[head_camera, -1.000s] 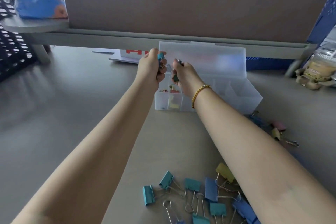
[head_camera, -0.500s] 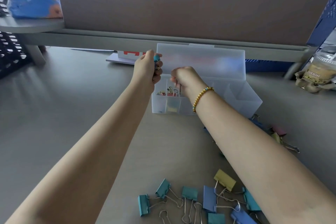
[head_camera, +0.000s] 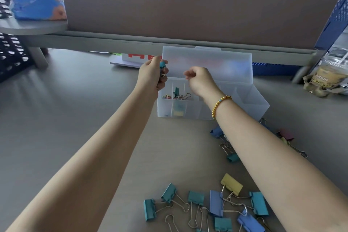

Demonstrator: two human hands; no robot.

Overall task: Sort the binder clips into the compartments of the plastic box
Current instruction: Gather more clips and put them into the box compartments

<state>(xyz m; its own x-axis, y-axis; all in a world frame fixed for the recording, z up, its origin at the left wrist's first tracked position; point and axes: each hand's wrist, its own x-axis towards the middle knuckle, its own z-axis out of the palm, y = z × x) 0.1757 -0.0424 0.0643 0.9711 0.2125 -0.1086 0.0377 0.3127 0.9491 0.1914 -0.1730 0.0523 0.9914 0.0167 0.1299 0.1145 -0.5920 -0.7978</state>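
Left hand curled round a small teal clip, wire handles poking out beside the fingers, held up at the left end of the plastic box. Right hand raised over the back-left compartments, fingers loosely bent, nothing visible between them; looks let go. Directly beneath, a teal clip in the box standing on end among wire loops and a few tiny coloured clips, a yellow one lower in the front compartment. Lid propped upright behind. Most of the work undone, judging by the loose clips on the table: a pile near the bottom edge in teal, blue and yellow, and another scatter to the right partly hidden under the right forearm.

Risks from here: a held clip dropped from height bouncing over a divider into the wrong compartment; tangled wire handles dragging a neighbour out on the next reach; a forearm sweeping the right-hand scatter off the table; the light box sliding or the lid flopping shut if knocked by a wrist.
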